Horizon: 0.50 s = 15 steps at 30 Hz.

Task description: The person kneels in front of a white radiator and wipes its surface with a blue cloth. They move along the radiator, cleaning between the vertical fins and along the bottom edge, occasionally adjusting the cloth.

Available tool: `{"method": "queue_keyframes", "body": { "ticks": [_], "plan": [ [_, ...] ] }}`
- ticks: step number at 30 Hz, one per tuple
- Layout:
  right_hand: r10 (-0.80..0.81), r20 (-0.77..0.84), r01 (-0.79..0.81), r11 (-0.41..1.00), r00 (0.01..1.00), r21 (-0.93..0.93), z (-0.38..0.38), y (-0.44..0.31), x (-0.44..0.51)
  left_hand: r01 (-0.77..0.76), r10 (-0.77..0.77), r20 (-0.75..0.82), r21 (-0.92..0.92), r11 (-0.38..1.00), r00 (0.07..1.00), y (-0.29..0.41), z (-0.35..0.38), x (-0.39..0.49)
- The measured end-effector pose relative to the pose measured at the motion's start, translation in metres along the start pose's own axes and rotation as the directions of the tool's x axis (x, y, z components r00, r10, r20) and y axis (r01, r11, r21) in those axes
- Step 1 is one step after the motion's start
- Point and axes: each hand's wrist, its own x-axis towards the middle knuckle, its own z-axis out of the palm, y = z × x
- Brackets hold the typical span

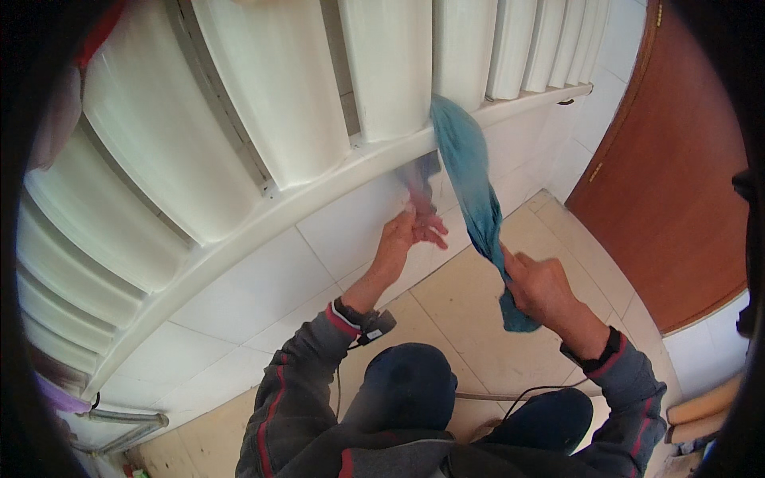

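My right hand [541, 287] grips the lower part of a twisted teal cloth [463, 149]. The cloth's upper end enters a gap between two columns of a white radiator [391, 66], and its length hangs in front of the lower rail [311, 177]. A short loose end sticks out below my fist. Under the rail, my left hand [409, 230] is raised near the tiled wall, apart from the visible front of the cloth. Its fingers are spread and blurred, with nothing seen in them. Just above them is a blurred blue-grey patch [427, 167]; I cannot tell what it is.
A brown wooden door [663, 173] stands at the right. White wall tiles [257, 287] meet a beige tiled floor [472, 299]. Metal pipes [134, 421] run at the lower left beside a purple item [60, 394]. A black cable [538, 388] trails by my knees.
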Motion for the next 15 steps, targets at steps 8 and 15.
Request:
{"method": "queue_keyframes", "body": {
  "ticks": [8, 15],
  "plan": [
    [-0.132, 0.139, 0.105, 0.977, 0.981, 0.184, 0.014, 0.024, -0.046, -0.137, 0.129, 0.309, 0.003, 0.991, 0.942, 0.055, 0.065, 0.013],
    [-0.356, 0.305, 0.157, 0.838, 0.883, 0.523, -0.009, 0.024, -0.042, 0.089, -0.067, -0.103, 0.226, 0.970, 0.992, 0.014, 0.076, 0.007]
  ]
}}
